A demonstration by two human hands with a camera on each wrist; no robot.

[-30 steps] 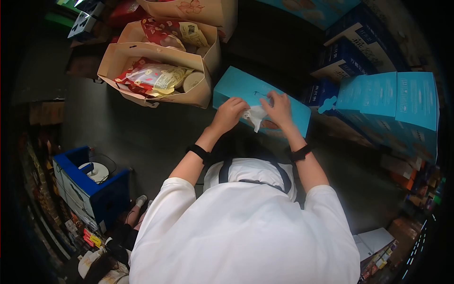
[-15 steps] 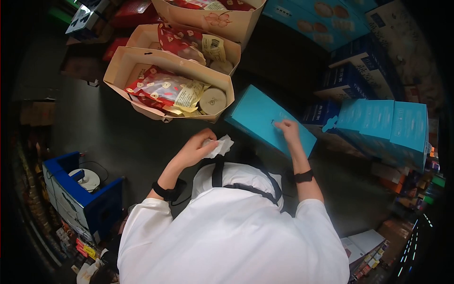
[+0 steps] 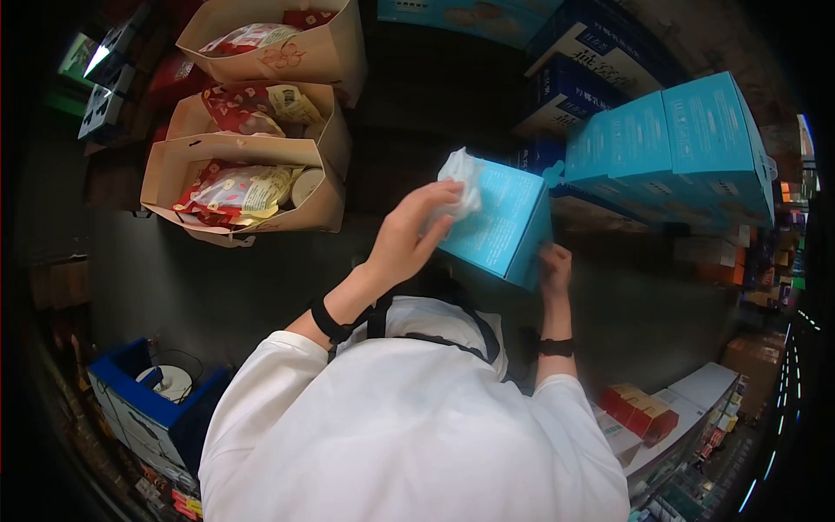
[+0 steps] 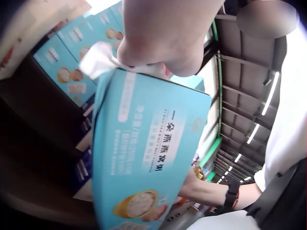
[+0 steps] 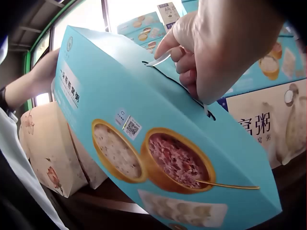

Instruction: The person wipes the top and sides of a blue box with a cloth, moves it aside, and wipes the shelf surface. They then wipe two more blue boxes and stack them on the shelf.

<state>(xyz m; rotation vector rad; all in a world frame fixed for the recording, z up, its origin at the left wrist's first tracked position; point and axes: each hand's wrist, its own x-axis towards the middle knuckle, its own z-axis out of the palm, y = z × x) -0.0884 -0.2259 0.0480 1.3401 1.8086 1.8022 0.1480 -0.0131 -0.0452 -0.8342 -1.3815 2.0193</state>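
A light-blue gift box [image 3: 500,213], printed with bowls of porridge, is tilted up in front of the person. The right hand [image 5: 211,57] grips its white strap handle [image 5: 160,59], fingers curled through the loop at the top. In the head view that hand [image 3: 557,271] is at the box's right side. The left hand [image 3: 413,226] holds a crumpled white tissue [image 3: 461,174] against the box's end face. In the left wrist view the tissue [image 4: 98,60] bunches over the box's edge beneath the hand [image 4: 163,43].
Paper bags [image 3: 252,187] with red snack packs stand at the left. More light-blue boxes [image 3: 665,143] are lined up at the right, beside dark-blue cartons [image 3: 565,96]. A blue-edged stand [image 3: 156,391] is at lower left; a red box [image 3: 639,413] sits on a white surface at lower right.
The box has been turned and tilted, with its end face now towards the person. The left hand has brought the tissue from away from the box onto that face. The right hand keeps the handle.
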